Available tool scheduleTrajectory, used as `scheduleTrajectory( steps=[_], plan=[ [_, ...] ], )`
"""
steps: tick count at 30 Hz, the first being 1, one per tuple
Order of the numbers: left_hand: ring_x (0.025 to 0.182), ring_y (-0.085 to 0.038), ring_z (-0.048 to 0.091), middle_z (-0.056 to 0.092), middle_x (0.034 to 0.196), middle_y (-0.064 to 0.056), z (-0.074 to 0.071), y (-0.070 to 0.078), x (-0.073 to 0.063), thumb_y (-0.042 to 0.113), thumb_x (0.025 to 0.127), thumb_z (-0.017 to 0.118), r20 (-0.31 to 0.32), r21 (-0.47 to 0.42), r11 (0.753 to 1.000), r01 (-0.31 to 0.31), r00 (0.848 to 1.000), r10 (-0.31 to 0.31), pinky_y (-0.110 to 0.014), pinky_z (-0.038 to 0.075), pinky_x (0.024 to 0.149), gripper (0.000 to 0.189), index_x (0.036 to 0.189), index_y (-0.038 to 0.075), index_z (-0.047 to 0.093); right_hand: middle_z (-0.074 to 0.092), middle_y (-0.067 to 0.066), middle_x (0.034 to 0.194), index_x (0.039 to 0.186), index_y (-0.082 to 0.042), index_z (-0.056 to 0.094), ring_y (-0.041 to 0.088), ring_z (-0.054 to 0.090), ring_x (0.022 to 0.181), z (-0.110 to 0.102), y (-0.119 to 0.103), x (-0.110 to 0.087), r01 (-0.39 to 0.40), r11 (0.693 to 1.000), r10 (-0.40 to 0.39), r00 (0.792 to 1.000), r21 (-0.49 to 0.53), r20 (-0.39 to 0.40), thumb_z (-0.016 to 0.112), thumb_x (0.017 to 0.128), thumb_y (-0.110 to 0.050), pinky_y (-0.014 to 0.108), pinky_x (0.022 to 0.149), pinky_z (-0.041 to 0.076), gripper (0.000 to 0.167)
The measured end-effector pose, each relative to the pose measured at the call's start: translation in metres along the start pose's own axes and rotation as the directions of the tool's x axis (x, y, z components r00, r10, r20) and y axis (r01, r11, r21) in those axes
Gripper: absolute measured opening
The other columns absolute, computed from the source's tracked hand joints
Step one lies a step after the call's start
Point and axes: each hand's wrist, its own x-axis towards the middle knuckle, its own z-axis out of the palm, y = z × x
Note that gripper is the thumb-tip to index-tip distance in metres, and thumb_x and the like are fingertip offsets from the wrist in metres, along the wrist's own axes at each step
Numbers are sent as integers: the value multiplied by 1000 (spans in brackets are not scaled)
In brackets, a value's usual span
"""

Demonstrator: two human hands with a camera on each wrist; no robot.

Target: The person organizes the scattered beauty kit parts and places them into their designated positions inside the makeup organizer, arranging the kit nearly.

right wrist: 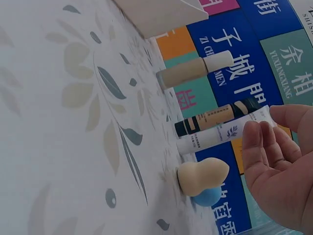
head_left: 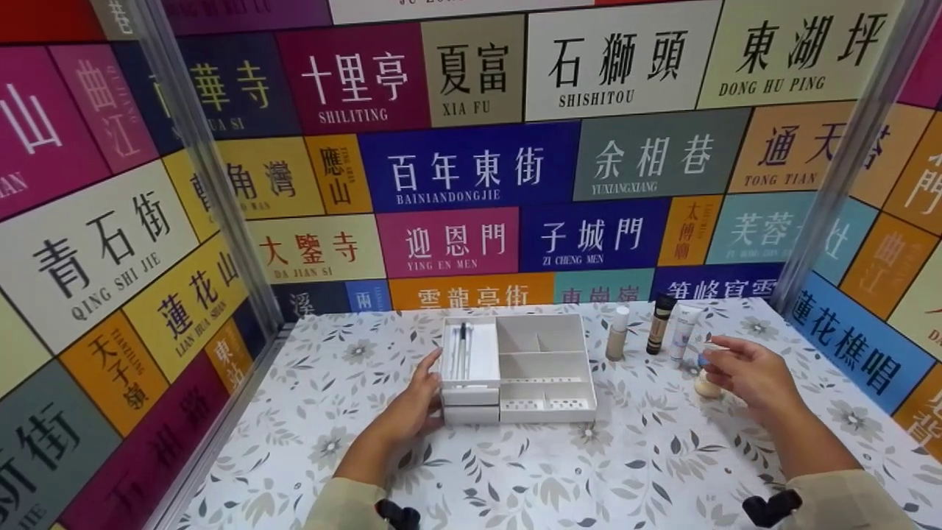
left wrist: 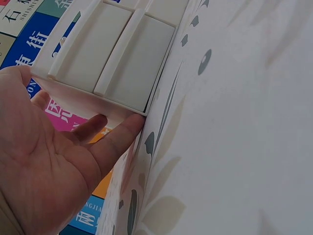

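Observation:
A white desktop organizer (head_left: 542, 335) stands on the table, with slim sticks (head_left: 462, 350) in its left tray and two drawers below. My left hand (head_left: 413, 401) rests against its left side, fingers extended and touching the wall in the left wrist view. My right hand (head_left: 754, 375) hovers beside a beige gourd-shaped makeup sponge (right wrist: 203, 176) and a blue sponge (right wrist: 208, 197), fingers bent and nothing visibly gripped. In the right wrist view its fingertips overlap the top of a white squeeze tube (right wrist: 220, 134); the head view shows them apart.
A foundation bottle (head_left: 617, 335) with a white cap and a black-and-tan tube (head_left: 659, 326) stand upright right of the organizer. The organizer's right side has open compartments. Sign-covered panels (head_left: 471, 165) rise behind the floral-patterned table (head_left: 559, 478).

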Motion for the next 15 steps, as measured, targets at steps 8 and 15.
scheduleTrajectory(
  steps=[8,15],
  plan=[
    [160,-49,34,24,178,-16,-1,-1,0,46,114,30,2,8,1000,15,1000,-15,-67,32,127,55,167,54,16,66,-14,108,160,-16,47,4,70,100,-13,10,4,-43,999,43,999,33,-22,75,101,-39,27,94,63,70],
    [160,-49,34,23,178,-17,-2,-2,0,47,114,29,7,11,1000,10,1000,-10,-67,34,127,55,167,54,15,69,-18,101,156,-16,50,8,71,99,-22,25,7,-55,997,55,998,55,6,82,96,-31,27,90,64,69]
  ],
)
